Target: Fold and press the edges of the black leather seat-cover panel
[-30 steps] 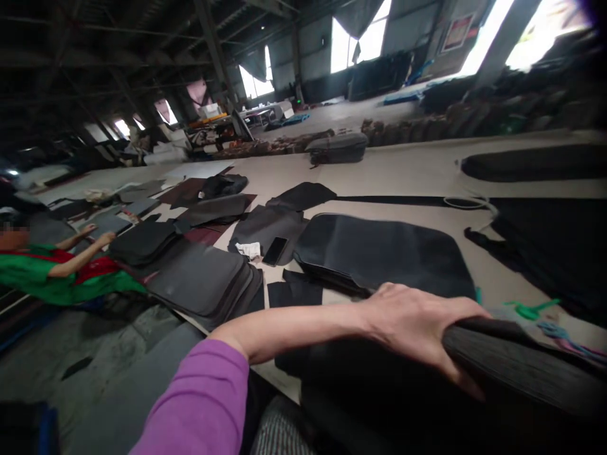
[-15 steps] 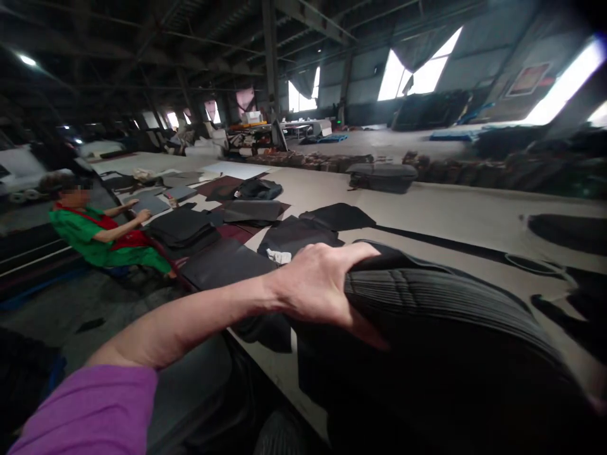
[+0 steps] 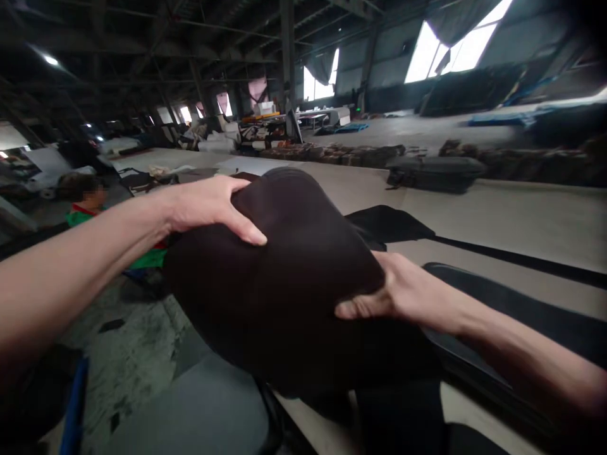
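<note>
The dark stack (image 3: 294,272) I hold fills the middle of the frame, nearly black with a brownish cast, its visible corners rounded. It tilts, broad face towards me, between my left fingers (image 3: 251,232) and right fingers (image 3: 349,309); layered edges show along its curved top, its bottom lost in shadow.

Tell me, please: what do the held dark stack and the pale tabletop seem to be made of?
The dark stack: perhaps fabric or rubbery sheets, matte; little shine, layered edge. The pale tabletop: possibly board or paper, dull; no grain visible.

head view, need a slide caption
Left hand and right hand grip a dark stack of round-cornered sheets beside a long beige table.
</note>
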`<action>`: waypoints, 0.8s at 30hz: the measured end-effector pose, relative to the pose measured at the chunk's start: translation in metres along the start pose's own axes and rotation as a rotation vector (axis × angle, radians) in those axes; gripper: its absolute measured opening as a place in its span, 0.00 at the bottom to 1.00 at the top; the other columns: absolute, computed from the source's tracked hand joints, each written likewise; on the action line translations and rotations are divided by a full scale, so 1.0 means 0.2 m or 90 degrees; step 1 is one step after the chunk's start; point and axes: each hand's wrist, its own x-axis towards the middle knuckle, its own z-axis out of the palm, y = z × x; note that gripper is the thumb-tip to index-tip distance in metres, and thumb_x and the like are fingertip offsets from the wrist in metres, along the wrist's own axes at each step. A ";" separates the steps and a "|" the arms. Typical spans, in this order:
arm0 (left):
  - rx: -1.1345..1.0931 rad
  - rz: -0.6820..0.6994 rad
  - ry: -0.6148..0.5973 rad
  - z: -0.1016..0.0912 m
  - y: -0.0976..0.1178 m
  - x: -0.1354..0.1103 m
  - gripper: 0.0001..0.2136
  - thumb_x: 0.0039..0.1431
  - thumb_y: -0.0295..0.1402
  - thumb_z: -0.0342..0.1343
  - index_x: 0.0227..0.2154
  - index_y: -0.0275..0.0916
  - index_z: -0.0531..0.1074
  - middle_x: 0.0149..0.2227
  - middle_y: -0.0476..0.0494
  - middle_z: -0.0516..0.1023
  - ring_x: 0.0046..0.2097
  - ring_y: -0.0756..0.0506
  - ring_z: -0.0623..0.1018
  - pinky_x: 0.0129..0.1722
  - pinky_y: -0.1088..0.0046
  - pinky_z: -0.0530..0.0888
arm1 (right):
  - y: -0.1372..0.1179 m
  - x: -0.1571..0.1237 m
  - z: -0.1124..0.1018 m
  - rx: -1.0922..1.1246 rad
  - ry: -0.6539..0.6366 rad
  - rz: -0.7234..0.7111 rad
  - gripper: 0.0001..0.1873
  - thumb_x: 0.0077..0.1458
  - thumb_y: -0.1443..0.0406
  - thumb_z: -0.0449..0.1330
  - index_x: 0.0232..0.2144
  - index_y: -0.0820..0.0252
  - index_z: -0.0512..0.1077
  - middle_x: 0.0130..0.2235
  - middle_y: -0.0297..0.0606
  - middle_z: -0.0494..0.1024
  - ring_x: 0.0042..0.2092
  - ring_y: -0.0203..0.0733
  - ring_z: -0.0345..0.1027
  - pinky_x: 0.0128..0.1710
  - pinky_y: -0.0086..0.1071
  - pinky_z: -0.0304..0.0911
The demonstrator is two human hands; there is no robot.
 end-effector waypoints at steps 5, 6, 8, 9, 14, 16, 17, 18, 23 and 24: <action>0.135 -0.081 -0.001 -0.05 -0.90 0.70 0.45 0.42 0.54 0.65 0.64 0.46 0.59 0.60 0.39 0.72 0.55 0.36 0.76 0.55 0.60 0.73 | 0.50 0.81 0.26 -0.096 -0.067 0.095 0.36 0.53 0.48 0.65 0.59 0.58 0.66 0.56 0.42 0.75 0.54 0.50 0.70 0.53 0.40 0.66; 0.217 -0.105 0.035 0.05 -1.11 0.80 0.46 0.46 0.56 0.62 0.67 0.44 0.54 0.64 0.37 0.66 0.60 0.36 0.71 0.59 0.60 0.69 | 0.64 0.90 0.36 -0.208 -0.010 0.142 0.40 0.53 0.46 0.64 0.62 0.58 0.62 0.59 0.45 0.71 0.57 0.52 0.67 0.56 0.42 0.63; 0.321 -0.170 0.095 0.28 -1.47 0.91 0.42 0.54 0.57 0.54 0.68 0.41 0.52 0.69 0.33 0.56 0.66 0.32 0.62 0.63 0.52 0.61 | 0.89 1.04 0.54 -0.258 0.012 0.191 0.41 0.58 0.46 0.59 0.65 0.61 0.57 0.64 0.51 0.64 0.63 0.58 0.58 0.60 0.49 0.56; 0.330 -0.190 0.099 0.39 -1.61 0.94 0.40 0.58 0.57 0.49 0.68 0.41 0.51 0.70 0.33 0.51 0.67 0.30 0.59 0.63 0.47 0.59 | 0.99 1.08 0.61 -0.273 0.017 0.213 0.41 0.60 0.45 0.55 0.65 0.63 0.55 0.64 0.54 0.63 0.62 0.61 0.59 0.60 0.51 0.56; 0.314 -0.190 0.176 0.59 -1.98 0.99 0.36 0.62 0.60 0.38 0.69 0.50 0.48 0.73 0.43 0.44 0.69 0.30 0.54 0.65 0.44 0.51 | 1.17 1.16 0.74 -0.361 0.036 0.186 0.42 0.63 0.40 0.44 0.65 0.64 0.53 0.60 0.55 0.67 0.57 0.60 0.65 0.56 0.50 0.59; 0.269 -0.198 0.191 0.52 -2.04 1.03 0.37 0.62 0.61 0.37 0.69 0.47 0.49 0.71 0.39 0.52 0.67 0.30 0.59 0.64 0.47 0.55 | 1.18 1.17 0.73 -0.391 0.053 0.164 0.41 0.63 0.40 0.42 0.65 0.64 0.55 0.59 0.54 0.69 0.57 0.59 0.66 0.55 0.48 0.60; 0.246 -0.206 0.189 0.47 -2.07 1.05 0.37 0.63 0.60 0.33 0.68 0.44 0.49 0.69 0.37 0.57 0.66 0.32 0.62 0.63 0.50 0.58 | 1.18 1.17 0.73 -0.402 0.062 0.160 0.41 0.63 0.40 0.42 0.64 0.64 0.56 0.58 0.55 0.70 0.57 0.59 0.66 0.55 0.48 0.61; 0.228 -0.213 0.183 0.41 -2.10 1.07 0.36 0.65 0.58 0.29 0.68 0.42 0.52 0.66 0.36 0.62 0.64 0.35 0.65 0.61 0.55 0.61 | 1.18 1.18 0.74 -0.410 0.067 0.157 0.41 0.63 0.40 0.42 0.64 0.65 0.56 0.58 0.55 0.70 0.57 0.60 0.66 0.55 0.49 0.61; 0.169 -0.241 0.110 0.25 -2.24 1.14 0.39 0.64 0.58 0.28 0.52 0.33 0.73 0.54 0.34 0.77 0.55 0.38 0.76 0.53 0.66 0.70 | 1.21 1.18 0.77 -0.445 0.090 0.134 0.40 0.64 0.41 0.41 0.63 0.65 0.56 0.60 0.54 0.69 0.56 0.60 0.67 0.54 0.50 0.64; 0.162 -0.249 0.097 0.25 -2.26 1.14 0.40 0.63 0.60 0.29 0.50 0.33 0.75 0.53 0.33 0.78 0.55 0.37 0.76 0.53 0.65 0.70 | 1.22 1.18 0.78 -0.454 0.095 0.135 0.40 0.64 0.41 0.40 0.63 0.65 0.56 0.59 0.54 0.69 0.56 0.60 0.68 0.54 0.50 0.64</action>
